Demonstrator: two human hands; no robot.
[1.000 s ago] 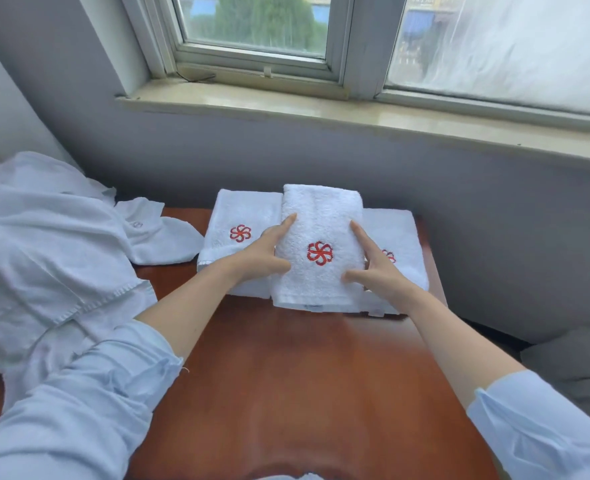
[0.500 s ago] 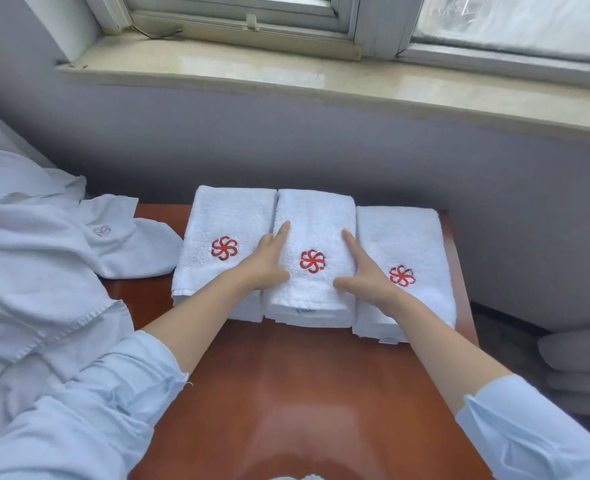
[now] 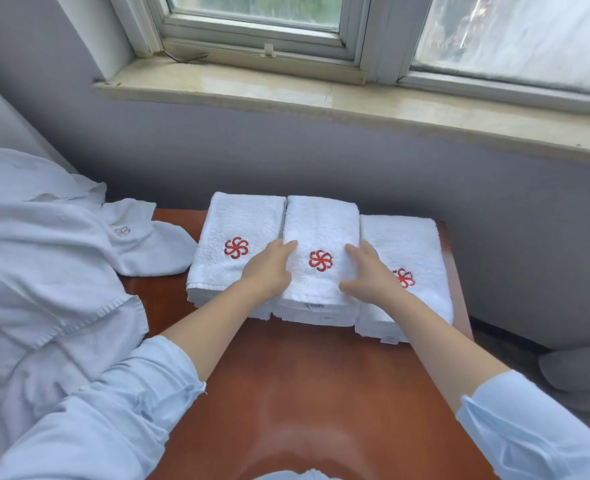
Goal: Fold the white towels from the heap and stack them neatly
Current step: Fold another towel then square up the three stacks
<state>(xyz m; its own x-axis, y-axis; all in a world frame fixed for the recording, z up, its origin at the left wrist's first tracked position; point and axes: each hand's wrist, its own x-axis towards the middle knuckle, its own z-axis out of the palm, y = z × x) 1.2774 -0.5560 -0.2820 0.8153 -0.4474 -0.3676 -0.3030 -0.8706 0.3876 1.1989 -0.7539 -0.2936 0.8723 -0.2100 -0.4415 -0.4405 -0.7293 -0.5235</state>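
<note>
From the head camera, 3 stacks of folded white towels sit side by side at the far end of a reddish-brown desk [image 3: 304, 382], just under a grey wall [image 3: 321, 157] and a pale window sill [image 3: 321, 98]. The left stack [image 3: 241, 223], the middle stack [image 3: 321, 220] and the right stack [image 3: 407, 240] touch along their long edges, and each top towel carries a red pinwheel emblem (the right one is partly hidden behind a hand). The middle stack stands a little higher than its neighbours, and a small label shows on its near edge. The left hand [image 3: 269, 271] lies flat on the seam between the left and middle stacks, fingers [image 3: 284, 247] straight and close together, pointing far, gripping nothing. The right hand [image 3: 369, 275] lies on the right side of the middle stack and over the near-left part of the right stack, fingers [image 3: 359, 252] loosely extended and slightly spread, thumb out toward the left, also holding nothing. Both forearms are bare, with light blue sleeves [image 3: 120, 410] pushed up. To the left, a heap of unfolded white linen [image 3: 44, 271] spills onto the desk's left edge, with a loose towel [image 3: 148, 244] near the left stack, apart from it.
</note>
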